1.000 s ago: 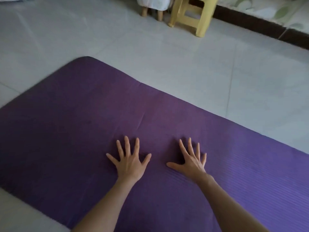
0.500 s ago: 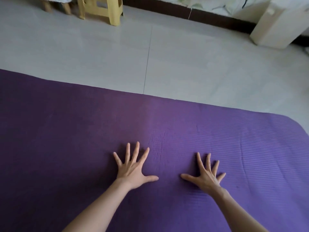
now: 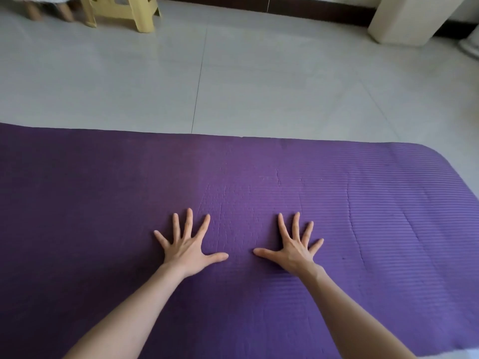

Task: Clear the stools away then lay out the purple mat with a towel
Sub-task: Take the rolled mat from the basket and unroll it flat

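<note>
With the purple mat point(image 3: 337, 203) unrolled on the tiled floor point(image 3: 259, 81) and the yellow stool point(image 3: 124, 11) far left, the left hand point(image 3: 188, 251) and right hand point(image 3: 294, 251) press flat, fingers spread wide and holding nothing, and should sweep outward to flatten creases.

No text, label, brand, number or sign can be read anywhere in view.
</note>
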{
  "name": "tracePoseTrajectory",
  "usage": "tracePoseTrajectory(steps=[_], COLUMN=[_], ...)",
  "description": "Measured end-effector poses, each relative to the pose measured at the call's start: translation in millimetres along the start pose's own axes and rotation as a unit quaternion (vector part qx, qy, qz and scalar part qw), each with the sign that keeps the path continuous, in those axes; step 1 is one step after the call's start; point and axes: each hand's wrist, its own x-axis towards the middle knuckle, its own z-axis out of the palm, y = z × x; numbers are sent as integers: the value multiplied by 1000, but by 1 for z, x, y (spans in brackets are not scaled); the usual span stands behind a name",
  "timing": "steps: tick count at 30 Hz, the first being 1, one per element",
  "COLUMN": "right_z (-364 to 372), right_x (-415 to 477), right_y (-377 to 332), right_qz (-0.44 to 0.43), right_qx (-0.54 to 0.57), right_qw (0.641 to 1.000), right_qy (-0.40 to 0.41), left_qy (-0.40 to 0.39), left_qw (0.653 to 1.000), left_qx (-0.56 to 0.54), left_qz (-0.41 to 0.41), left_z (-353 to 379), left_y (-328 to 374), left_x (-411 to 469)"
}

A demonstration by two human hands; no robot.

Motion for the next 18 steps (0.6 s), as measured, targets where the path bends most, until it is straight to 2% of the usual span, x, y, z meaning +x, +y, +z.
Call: tracePoseTrajectory(steps=[5,9,18], right_z=[-14,-33,-24], right_x=[-8,-15,-12], right_y=[42,92,109], right_qz=[9,30,15], right_qx=[2,-1,9], right_qw=[1000,1000,1000], right_qy=[22,9,8], left_qy=[4,-10,-5], left_qw=[998,998,998], left_qx=[-2,20,10], left_qz=[55,64,58], left_z=[14,26,30], left_y=[46,88,89], left_x=[-12,-12,-8])
